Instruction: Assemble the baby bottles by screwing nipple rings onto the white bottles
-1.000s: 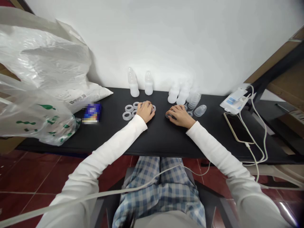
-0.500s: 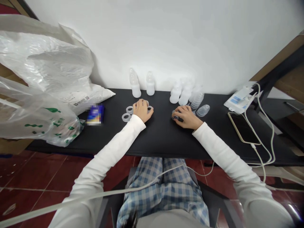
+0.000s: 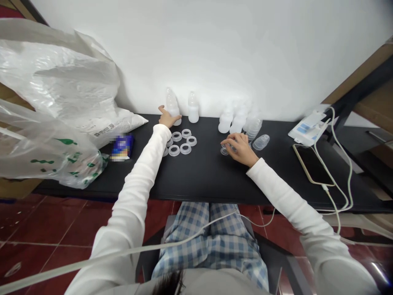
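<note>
My left hand (image 3: 168,119) is at the leftmost baby bottle (image 3: 172,105), thumb and forefinger spread around its lower part; whether they touch it I cannot tell. A second capped bottle (image 3: 193,108) stands to its right. In front of them lie several translucent screw rings (image 3: 185,148), partly hidden by my left sleeve. My right hand (image 3: 241,149) hovers low with bent, parted fingers over small clear teats (image 3: 224,151), covering most of them. Behind it stand several white bottles (image 3: 225,122), next to stacked clear caps (image 3: 254,128) and one loose clear cap (image 3: 261,142).
Large plastic bags (image 3: 61,82) fill the left side, beside a blue packet (image 3: 122,146). On the right are a phone (image 3: 313,164), white cables (image 3: 350,164) and a white box (image 3: 307,128). A white wall (image 3: 208,49) backs the black table (image 3: 199,180).
My left hand has moved from the rings up and left to the leftmost bottle, uncovering the rings. My right hand has lifted slightly and its fingers have loosened over the teats.
</note>
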Tool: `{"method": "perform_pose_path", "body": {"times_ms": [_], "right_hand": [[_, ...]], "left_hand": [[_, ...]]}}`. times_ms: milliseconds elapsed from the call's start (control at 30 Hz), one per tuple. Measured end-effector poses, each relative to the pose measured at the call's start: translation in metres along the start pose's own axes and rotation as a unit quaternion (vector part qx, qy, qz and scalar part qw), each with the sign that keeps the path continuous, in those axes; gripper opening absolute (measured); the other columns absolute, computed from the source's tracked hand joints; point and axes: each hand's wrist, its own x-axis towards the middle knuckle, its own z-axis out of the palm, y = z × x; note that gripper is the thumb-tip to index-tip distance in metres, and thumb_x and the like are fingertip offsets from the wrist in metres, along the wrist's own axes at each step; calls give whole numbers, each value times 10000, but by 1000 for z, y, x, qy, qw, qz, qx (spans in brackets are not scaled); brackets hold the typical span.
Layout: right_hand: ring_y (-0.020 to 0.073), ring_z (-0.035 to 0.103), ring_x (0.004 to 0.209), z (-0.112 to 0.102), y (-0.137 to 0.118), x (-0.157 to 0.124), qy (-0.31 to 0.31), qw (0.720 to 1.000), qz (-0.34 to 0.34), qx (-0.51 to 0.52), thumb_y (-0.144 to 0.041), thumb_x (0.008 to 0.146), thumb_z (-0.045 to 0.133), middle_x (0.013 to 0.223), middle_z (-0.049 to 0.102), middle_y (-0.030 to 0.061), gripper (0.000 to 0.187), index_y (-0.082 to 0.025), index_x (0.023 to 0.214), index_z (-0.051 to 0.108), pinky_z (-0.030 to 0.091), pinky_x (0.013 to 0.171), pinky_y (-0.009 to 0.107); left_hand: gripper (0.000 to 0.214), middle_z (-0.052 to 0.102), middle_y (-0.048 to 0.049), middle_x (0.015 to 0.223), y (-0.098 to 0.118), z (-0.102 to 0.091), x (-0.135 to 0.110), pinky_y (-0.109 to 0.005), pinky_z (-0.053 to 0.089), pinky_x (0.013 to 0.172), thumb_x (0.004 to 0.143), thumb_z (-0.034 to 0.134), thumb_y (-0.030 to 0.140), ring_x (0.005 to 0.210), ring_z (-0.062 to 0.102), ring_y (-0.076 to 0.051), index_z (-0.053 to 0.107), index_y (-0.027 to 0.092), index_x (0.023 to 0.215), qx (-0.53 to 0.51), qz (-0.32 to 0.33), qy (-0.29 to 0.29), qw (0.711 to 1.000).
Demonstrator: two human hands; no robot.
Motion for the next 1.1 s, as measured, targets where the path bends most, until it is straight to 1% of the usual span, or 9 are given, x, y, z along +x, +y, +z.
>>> {"method": "perform_pose_path", "body": {"times_ms": [100,200,300,400,500,633,800,933,1100], "right_hand": [[234,507,937,-1,0,0,12,1000,4,-3,-248,1003,450,1023,611,90,240,-232,1063,682,345,818,393],[240,516,939,-1,-4,1,15,1000,10,-3,-244,998,451,1021,617,91,236,-235,1065,678,350,821,398],[255,533,963,-3,-7,1,34,999,28,6,-276,1003,440,1050,627,102,253,-225,1152,638,366,843,416],[263,554,972,-5,-10,-1,79,995,56,35,-331,1016,402,1088,630,116,339,-205,1300,539,398,863,434],[248,571,918,-5,-11,-2,141,985,71,75,-419,1029,346,1100,627,121,436,-195,1387,453,442,847,430],[226,617,892,-5,-17,1,186,973,88,105,-479,1042,297,1008,673,103,421,-201,1191,576,473,817,390],[203,639,728,-9,-29,5,192,957,189,110,-492,1042,282,847,703,79,466,-216,948,645,491,677,345],[199,637,648,-6,-30,2,165,967,171,95,-490,1043,233,742,695,79,567,-207,852,686,490,630,341],[180,634,631,2,-19,-1,156,977,125,79,-545,1038,227,718,696,66,630,-190,889,725,489,625,322]], "left_hand": [[630,653,-190,1199,-1,3,-5,-479,459,1056,745,790,287,1249,608,-345,395,124,1208,-50,-65,37,996],[544,642,-137,1205,5,-4,-22,-484,462,1047,797,736,297,1234,604,-317,404,172,1209,-54,-23,100,993],[522,577,-139,1275,19,-11,-52,-531,441,1070,846,670,332,1288,544,-342,424,205,1289,8,70,142,987],[575,538,-164,1289,42,-8,-91,-518,441,1067,803,719,327,1285,524,-380,498,200,1318,75,199,75,974],[500,556,-167,1282,69,3,-129,-511,432,1057,830,695,320,1245,542,-368,572,212,1302,123,334,-31,934],[370,604,-139,1266,93,14,-159,-513,421,1058,956,507,311,1242,553,-313,593,284,1314,117,403,-41,907],[438,656,-134,1224,92,10,-155,-491,460,1021,970,474,439,1179,606,-310,593,261,1352,129,446,-63,883],[564,704,-140,1108,84,7,-144,-456,525,931,920,520,546,1007,672,-286,604,198,1356,137,502,-135,844],[588,742,-130,1044,81,4,-144,-424,540,923,847,619,570,971,706,-276,658,165,1270,84,493,-158,852]]}}
